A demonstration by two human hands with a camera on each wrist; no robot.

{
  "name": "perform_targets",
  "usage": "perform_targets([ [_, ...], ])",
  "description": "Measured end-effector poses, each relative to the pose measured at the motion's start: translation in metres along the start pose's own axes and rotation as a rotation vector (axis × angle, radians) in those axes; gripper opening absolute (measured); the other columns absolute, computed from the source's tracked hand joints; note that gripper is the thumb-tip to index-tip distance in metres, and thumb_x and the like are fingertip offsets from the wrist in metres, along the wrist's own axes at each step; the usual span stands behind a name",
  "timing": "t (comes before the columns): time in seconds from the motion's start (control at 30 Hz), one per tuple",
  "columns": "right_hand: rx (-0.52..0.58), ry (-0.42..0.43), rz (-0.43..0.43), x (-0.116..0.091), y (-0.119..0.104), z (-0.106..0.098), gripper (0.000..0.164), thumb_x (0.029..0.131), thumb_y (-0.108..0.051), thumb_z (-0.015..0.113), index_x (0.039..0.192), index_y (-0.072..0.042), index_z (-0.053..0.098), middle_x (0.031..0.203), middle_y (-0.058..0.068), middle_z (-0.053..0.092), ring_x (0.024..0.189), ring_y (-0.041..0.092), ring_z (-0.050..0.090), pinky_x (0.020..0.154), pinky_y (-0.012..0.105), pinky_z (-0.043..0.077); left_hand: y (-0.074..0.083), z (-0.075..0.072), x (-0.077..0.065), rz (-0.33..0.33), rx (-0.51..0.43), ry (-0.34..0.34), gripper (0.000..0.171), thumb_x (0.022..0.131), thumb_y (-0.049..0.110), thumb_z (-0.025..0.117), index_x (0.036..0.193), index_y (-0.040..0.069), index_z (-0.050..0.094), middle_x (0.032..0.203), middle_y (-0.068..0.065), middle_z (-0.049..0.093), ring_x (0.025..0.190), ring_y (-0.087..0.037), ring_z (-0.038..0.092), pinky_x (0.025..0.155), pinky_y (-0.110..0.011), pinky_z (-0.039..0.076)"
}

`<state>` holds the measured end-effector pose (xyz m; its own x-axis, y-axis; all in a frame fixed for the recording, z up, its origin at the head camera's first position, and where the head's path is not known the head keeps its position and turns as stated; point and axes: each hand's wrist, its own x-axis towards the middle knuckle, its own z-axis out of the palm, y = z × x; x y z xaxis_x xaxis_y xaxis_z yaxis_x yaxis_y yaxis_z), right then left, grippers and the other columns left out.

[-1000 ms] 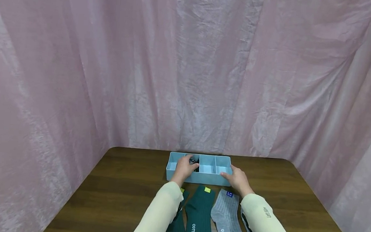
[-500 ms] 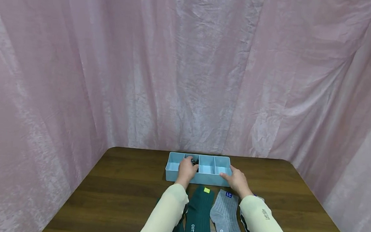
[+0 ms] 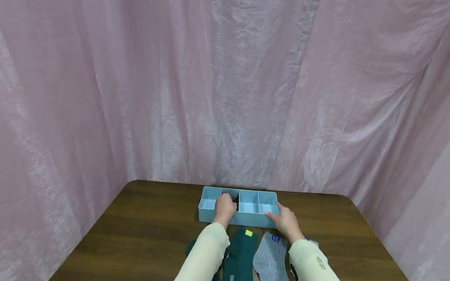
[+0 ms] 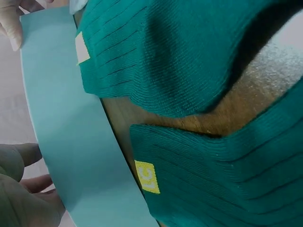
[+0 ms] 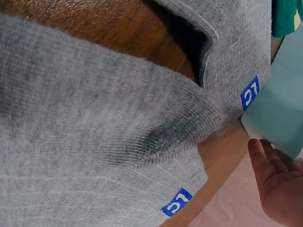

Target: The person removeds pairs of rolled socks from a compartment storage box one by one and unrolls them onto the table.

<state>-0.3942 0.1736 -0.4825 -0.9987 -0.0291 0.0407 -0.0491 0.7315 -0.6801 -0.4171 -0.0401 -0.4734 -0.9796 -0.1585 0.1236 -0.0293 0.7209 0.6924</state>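
A light blue divided box [image 3: 254, 220] stands at the far side of the table. My left hand [image 3: 225, 208] reaches down into its second compartment from the left, beside a small dark thing [image 3: 235, 199] that is mostly covered by the hand. In the left wrist view, fingers [image 4: 29, 154] pass behind the front wall, which hides their tips; I cannot tell whether they hold the dark thing. My right hand [image 3: 287, 220] grips the box's right end, thumb at the front rim and fingers along the end wall. The right wrist view shows its fingers [image 5: 259, 158] against that end.
In front of the box lie green socks [image 3: 240, 263] with yellow labels and grey socks [image 3: 273, 259] with blue labels. My forearms partly cover the outer ones. The brown table [image 3: 143, 239] ends at a pink curtain [image 3: 228, 93] behind the box.
My left hand has turned and its fingers have dipped deeper into the second compartment, covering more of the dark thing. The right hand keeps its hold on the box end.
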Motion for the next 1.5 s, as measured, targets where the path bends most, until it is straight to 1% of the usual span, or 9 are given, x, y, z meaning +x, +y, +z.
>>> perform_targets([
  [0.1,0.009,-0.002,0.006,-0.001,0.002,0.002,0.071,0.098,-0.03,0.063,0.148,0.01,0.034,0.146,0.033,0.04,0.133,0.051,0.038,0.107,0.062,0.033,-0.002,0.005,0.003,-0.011,0.073,-0.009,0.018,0.09,0.002,0.065,0.072,0.001,0.064,0.077,-0.014,0.061,0.073,-0.027,0.061,0.064,-0.04,0.051],
  [0.2,0.008,0.004,0.005,-0.001,0.002,0.003,0.071,0.098,-0.029,0.064,0.148,0.01,0.034,0.146,0.033,0.04,0.133,0.051,0.038,0.107,0.062,0.032,-0.001,0.009,0.005,-0.018,0.111,-0.013,0.017,0.089,0.0,0.065,0.072,0.002,0.064,0.076,-0.014,0.061,0.073,-0.027,0.062,0.064,-0.04,0.052],
  [0.37,-0.022,0.015,-0.009,0.001,0.004,0.002,0.071,0.097,-0.029,0.065,0.148,0.011,0.034,0.145,0.033,0.041,0.132,0.051,0.039,0.105,0.062,0.034,0.004,0.01,0.007,-0.009,0.158,-0.08,0.023,0.091,-0.002,0.063,0.069,0.004,0.065,0.068,-0.012,0.059,0.064,-0.025,0.059,0.056,-0.037,0.048],
  [0.63,0.013,0.001,0.004,0.001,0.006,0.001,0.071,0.098,-0.031,0.063,0.149,0.009,0.034,0.146,0.033,0.04,0.133,0.051,0.039,0.105,0.063,0.034,0.008,0.011,0.012,-0.002,0.204,-0.121,0.02,0.091,-0.002,0.063,0.071,0.002,0.065,0.082,-0.017,0.064,0.075,-0.028,0.062,0.061,-0.038,0.051],
  [0.87,0.018,0.019,-0.01,0.002,0.007,0.002,0.069,0.099,-0.03,0.063,0.148,0.01,0.035,0.145,0.033,0.041,0.132,0.051,0.04,0.105,0.062,0.035,0.009,0.01,0.014,0.018,0.265,-0.16,0.028,0.091,0.0,0.063,0.063,0.004,0.061,0.075,-0.015,0.061,0.066,-0.023,0.054,0.055,-0.035,0.044],
  [1.0,0.021,0.03,-0.009,0.003,0.007,0.002,0.07,0.098,-0.031,0.064,0.148,0.01,0.035,0.145,0.032,0.042,0.132,0.05,0.04,0.105,0.062,0.035,0.012,0.009,0.016,0.007,0.255,-0.183,0.028,0.093,0.002,0.063,0.065,0.003,0.061,0.073,-0.014,0.059,0.066,-0.023,0.053,0.058,-0.036,0.043],
  [1.2,0.028,0.029,-0.001,0.003,0.006,0.003,0.071,0.097,-0.03,0.065,0.148,0.009,0.035,0.146,0.032,0.042,0.132,0.05,0.04,0.105,0.062,0.034,0.012,0.008,0.015,-0.037,0.201,-0.146,0.012,0.091,0.0,0.065,0.079,-0.003,0.068,0.082,-0.018,0.063,0.072,-0.026,0.06,0.061,-0.038,0.05],
  [1.33,0.02,0.037,0.0,0.002,0.006,0.002,0.07,0.097,-0.029,0.065,0.148,0.009,0.035,0.146,0.032,0.042,0.132,0.05,0.041,0.105,0.062,0.035,0.012,0.008,0.015,-0.016,0.217,-0.16,0.02,0.092,0.0,0.064,0.072,-0.001,0.066,0.075,-0.017,0.061,0.067,-0.026,0.059,0.057,-0.037,0.048],
  [1.5,0.012,0.038,-0.005,0.003,0.005,0.001,0.07,0.097,-0.03,0.065,0.148,0.009,0.036,0.145,0.032,0.042,0.132,0.05,0.041,0.105,0.061,0.035,0.012,0.007,0.015,0.013,0.256,-0.2,0.028,0.092,0.001,0.063,0.064,0.003,0.06,0.069,-0.014,0.057,0.06,-0.022,0.05,0.053,-0.034,0.04],
])
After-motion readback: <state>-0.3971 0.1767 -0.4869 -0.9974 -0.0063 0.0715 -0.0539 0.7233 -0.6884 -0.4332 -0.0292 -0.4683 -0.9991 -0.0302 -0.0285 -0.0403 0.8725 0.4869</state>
